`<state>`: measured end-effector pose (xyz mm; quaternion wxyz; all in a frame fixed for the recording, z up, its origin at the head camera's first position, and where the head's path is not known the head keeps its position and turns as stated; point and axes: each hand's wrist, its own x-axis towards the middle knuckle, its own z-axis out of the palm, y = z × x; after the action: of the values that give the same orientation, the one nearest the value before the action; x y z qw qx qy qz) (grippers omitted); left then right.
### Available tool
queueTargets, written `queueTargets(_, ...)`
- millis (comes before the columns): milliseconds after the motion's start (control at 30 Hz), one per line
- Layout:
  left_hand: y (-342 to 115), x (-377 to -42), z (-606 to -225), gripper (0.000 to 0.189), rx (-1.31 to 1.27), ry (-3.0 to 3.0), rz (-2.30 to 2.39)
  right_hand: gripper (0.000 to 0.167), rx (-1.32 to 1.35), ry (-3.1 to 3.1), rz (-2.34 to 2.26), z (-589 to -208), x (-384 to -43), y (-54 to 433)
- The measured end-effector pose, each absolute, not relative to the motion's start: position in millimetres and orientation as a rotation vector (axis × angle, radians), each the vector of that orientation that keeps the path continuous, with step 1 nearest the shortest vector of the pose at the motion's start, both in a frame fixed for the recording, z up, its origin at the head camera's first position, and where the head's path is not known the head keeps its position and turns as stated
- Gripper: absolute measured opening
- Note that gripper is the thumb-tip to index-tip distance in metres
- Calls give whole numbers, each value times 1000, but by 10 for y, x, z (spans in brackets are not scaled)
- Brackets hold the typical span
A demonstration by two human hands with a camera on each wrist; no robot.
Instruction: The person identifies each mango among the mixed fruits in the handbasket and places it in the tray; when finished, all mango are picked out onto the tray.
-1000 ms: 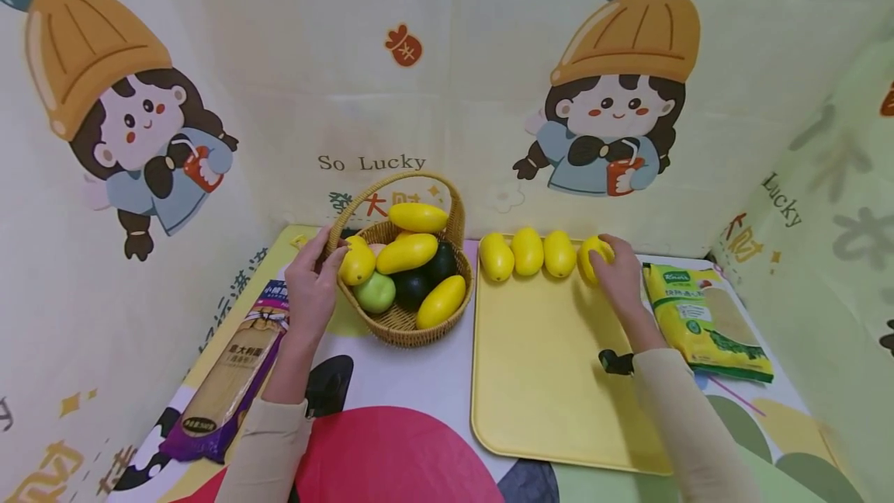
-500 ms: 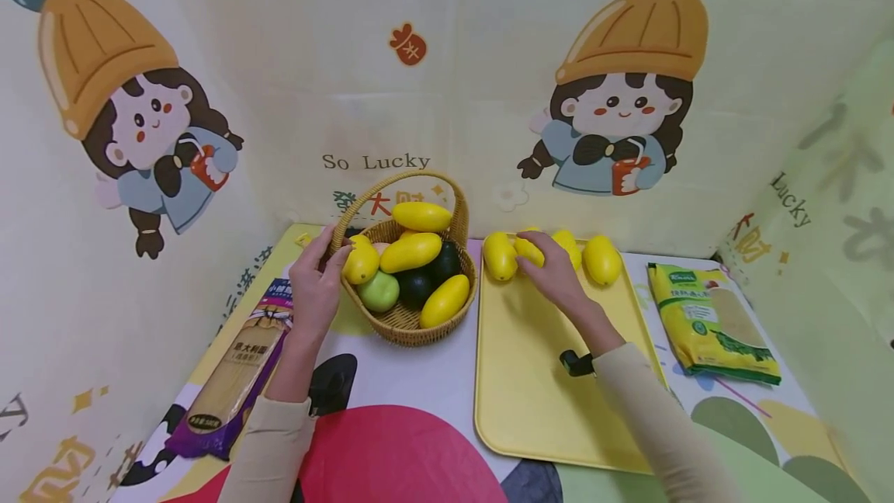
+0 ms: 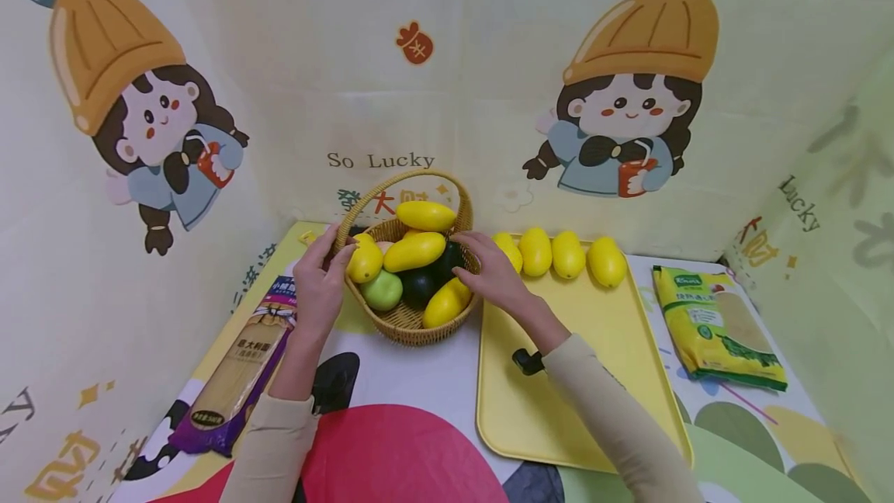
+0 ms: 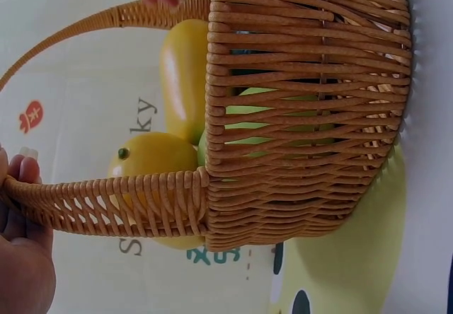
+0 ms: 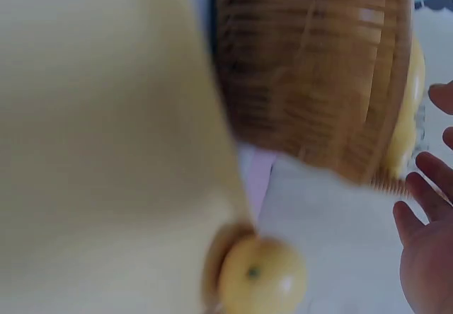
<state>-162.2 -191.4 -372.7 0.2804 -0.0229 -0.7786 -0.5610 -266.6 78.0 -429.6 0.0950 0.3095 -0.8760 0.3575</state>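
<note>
Leftward from above the yellow tray (image 3: pixel 580 379), the right hand (image 3: pixel 494 274) has moved to the right rim of the wicker basket (image 3: pixel 412 334), its fingers parted and holding nothing. The left hand (image 3: pixel 317 286) grips the basket's handle (image 4: pixel 120 204). Inside lie yellow fruits (image 3: pixel 414 251), a green fruit (image 3: pixel 382 291) and dark fruits (image 3: pixel 419 288); four yellow pieces (image 3: pixel 569 254) line the tray's far edge.

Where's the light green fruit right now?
In the head view, the light green fruit sits inside the wicker basket, toward its left side, just below the yellow fruit nearest the left hand.
</note>
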Motion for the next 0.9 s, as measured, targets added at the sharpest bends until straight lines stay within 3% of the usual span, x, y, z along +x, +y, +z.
queueTargets(267,-1985,-1737,-3882,46,-91,-2071,-1487,59,1112,-2589,866,-4258,-2645,307)
queueTargets(567,-1917,-1606,-3702,46,-60,-2125,-1479,62,1236,-2513,624,-4233,-2670,-100)
queueTargets(900,-2057,-1806,-3988,46,-97,-2077,-1474,66,1291,-2518,367,-4169,-2678,-400)
